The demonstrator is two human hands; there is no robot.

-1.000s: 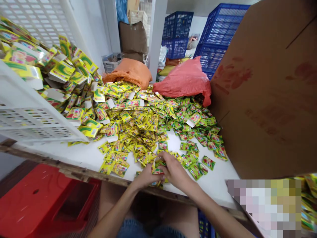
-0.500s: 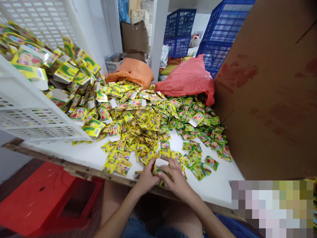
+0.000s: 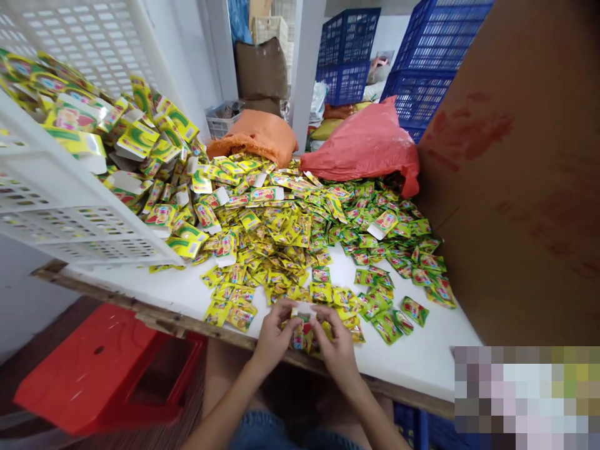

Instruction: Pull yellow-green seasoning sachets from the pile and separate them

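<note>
My left hand (image 3: 277, 329) and my right hand (image 3: 334, 335) meet at the table's front edge, both gripping a small candy box (image 3: 302, 328) by its sides. The box's white top flap points away from me, and the fingers cover part of its printed face. Just beyond the hands lie yellow sachets (image 3: 281, 250) in a heap, merging into green sachets (image 3: 398, 244) on the right. Printed yellow cardboard boxes (image 3: 140, 140) with raised flaps spill from a tilted white plastic crate (image 3: 84, 212) on the left.
An orange sack (image 3: 262, 134) and a red plastic bag (image 3: 368, 147) lie behind the heap. A tall cardboard box (image 3: 506, 187) walls off the right side. Blue crates (image 3: 349, 56) stand stacked at the back. A red stool (image 3: 89, 369) is below left.
My right hand's fingers have drawn back from across the box to its right side. More of the printed face shows now. The whole view has shifted slightly.
</note>
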